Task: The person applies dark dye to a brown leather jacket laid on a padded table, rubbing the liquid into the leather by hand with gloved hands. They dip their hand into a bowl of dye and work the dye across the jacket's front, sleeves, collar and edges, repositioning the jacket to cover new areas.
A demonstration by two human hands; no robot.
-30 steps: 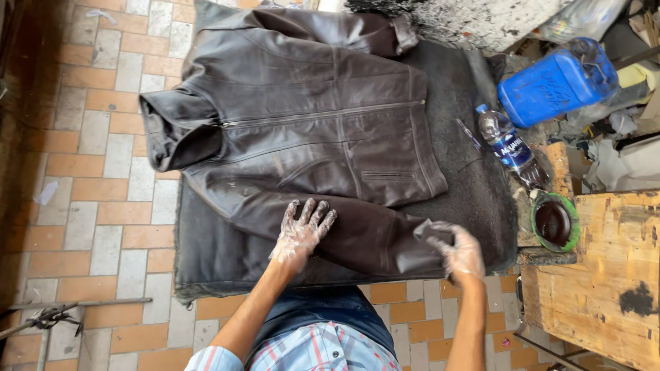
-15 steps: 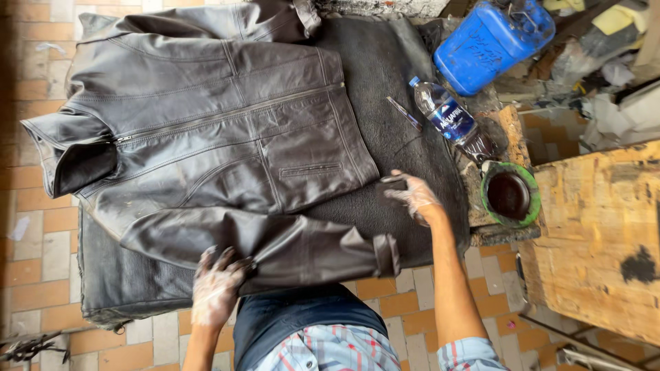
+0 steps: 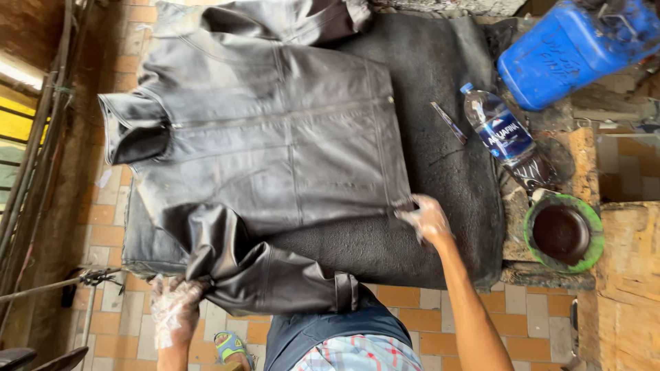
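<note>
Your left hand [image 3: 175, 309] pinches the sleeve and your right hand [image 3: 427, 218] grips the hem of the dark leather jacket [image 3: 275, 158], spread front-up on the dark mat [image 3: 440, 137], positioning unfinished.

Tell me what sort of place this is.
Probably a small informal leather-care workshop, perhaps outdoors: a leather jacket spread on a dark mat over a brick-tiled floor, beside a green bowl of dark liquid and a blue jerrycan.
</note>
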